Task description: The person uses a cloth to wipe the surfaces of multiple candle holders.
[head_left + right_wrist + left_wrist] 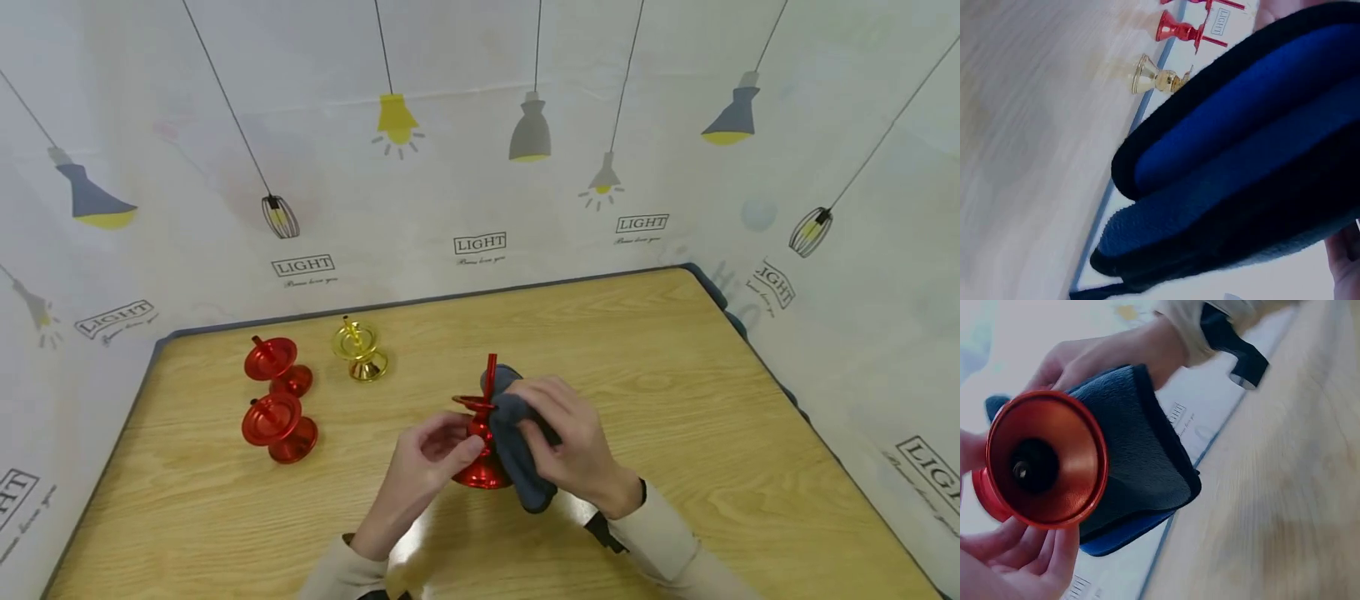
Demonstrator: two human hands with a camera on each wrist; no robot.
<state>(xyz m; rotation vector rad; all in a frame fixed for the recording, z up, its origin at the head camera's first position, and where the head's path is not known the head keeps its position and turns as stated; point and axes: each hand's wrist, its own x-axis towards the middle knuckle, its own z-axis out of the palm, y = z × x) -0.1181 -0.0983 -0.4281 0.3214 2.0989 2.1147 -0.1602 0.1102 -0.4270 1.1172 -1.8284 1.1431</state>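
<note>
So the left hand (431,458) has thumb and fingers clamped round the lower part of the red holder (483,475), out on the near side of the desk (675,392); it's lifted clear of the wood, spike up (the left wrist view looks straight into its hollow underside, kinda funnel-like); the right hand (566,429) is pinching a folded cloth (521,458), dark blue-grey with a black edge and brighter blue in the folds, and that cloth presses against the right side of the holder, by the spike and dish; two more red ones, a back one (272,360) and a front one (292,440), stand upright close together over on the left; a gold one (367,367) stands upright near the back one, to its right; behind it all hangs a pale sheet (420,200) printed with lamps (530,133) and "LIGHT" labels; sleeves (656,533) are cream
</note>
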